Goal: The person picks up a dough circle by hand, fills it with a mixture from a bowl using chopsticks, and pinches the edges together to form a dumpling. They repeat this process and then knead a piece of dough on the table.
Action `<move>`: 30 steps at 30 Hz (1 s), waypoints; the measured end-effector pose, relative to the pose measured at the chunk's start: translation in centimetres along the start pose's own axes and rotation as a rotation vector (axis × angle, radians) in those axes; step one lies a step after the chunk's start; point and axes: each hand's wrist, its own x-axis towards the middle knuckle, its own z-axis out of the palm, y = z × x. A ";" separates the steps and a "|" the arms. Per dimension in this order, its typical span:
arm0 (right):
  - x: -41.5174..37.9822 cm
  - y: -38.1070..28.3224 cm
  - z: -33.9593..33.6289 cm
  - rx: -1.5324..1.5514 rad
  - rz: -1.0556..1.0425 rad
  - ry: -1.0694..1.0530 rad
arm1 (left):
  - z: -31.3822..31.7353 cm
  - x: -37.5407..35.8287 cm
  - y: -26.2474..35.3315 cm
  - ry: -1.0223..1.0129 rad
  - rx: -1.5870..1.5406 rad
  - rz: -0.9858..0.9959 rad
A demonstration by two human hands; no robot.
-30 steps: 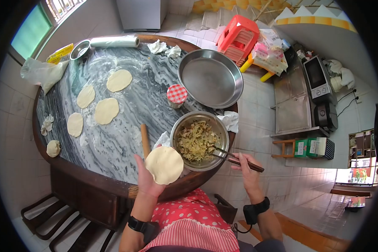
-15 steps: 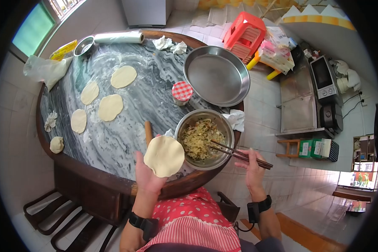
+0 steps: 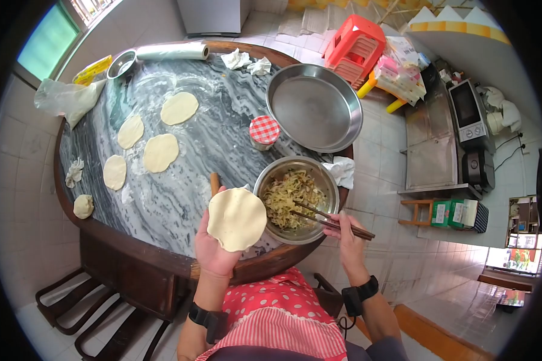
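Note:
A round flat dough wrapper (image 3: pixel 237 219) lies on my left hand (image 3: pixel 215 256), near the table's front edge and left of the metal bowl (image 3: pixel 260 183). Shredded vegetable filling (image 3: pixel 292 198) fills much of that bowl. My right hand (image 3: pixel 348 237) is closed around a pair of dark chopsticks (image 3: pixel 362 232), whose tips reach into the filling. Behind the dough in my left hand, the end of a wooden rolling pin (image 3: pixel 214 183) shows. Several flat dough rounds, one of them a larger round (image 3: pixel 161 153), rest on the marble table (image 3: pixel 193 162).
Beyond the bowl stand a jar with a checked lid (image 3: pixel 264 130) and a large round metal pan (image 3: pixel 314 108). A dough ball (image 3: pixel 83 206) is at the left edge. Crumpled tissue (image 3: pixel 341 172), a film roll (image 3: pixel 171 52) and a small bowl (image 3: pixel 121 64) are also on the table.
My right hand has moved left, and the chopstick tips are deeper over the filling. My left hand still holds the dough, which has shifted slightly.

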 end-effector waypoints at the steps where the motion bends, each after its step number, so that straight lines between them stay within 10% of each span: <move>1: 0.4 0.2 0.4 0.079 0.031 0.033 | 0.0 0.0 -0.1 0.005 -0.011 -0.008; 30: -1.3 -3.7 -3.4 0.343 0.049 0.159 | 0.0 4.4 -1.5 0.059 0.345 -0.046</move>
